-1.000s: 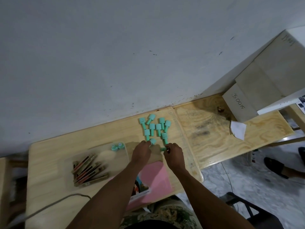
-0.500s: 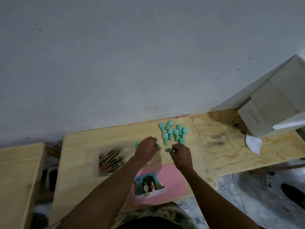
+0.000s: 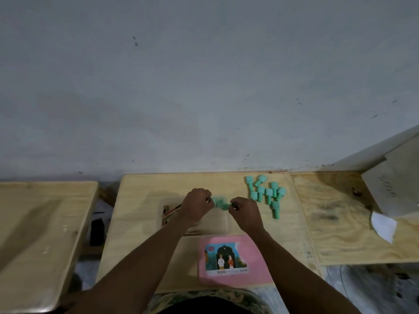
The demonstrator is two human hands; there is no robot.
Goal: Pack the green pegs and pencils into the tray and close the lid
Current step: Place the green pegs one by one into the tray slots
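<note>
Nearest the person, at 6 o'clock of the tray, the pink lid lies flat on the desk, picture side up. It is off the tray, presumably so the tray is open for filling.

Tray: pale wood, mid-desk. The pencils lie at its 9 o'clock end, partly hidden by the left forearm. They look packed already.

Hands: the left hand and right hand meet over the tray's 12 o'clock edge. Each has its fingers curled onto the carried pegs, a green cluster pinched between them. The cluster is blurred, so the count is unreadable. Judgement: two hands are used to move several pegs at once and set them down beside the pencils.

Peg pile: at 2 o'clock of the tray, on bare desk, with several pegs lying on their sides and touching. Most of the pegs are still outside the tray.

Farther off, at 3 o'clock on the adjoining board, a paper scrap lies against a cardboard box.

Progress: pegs partly moved, lid not yet on.
</note>
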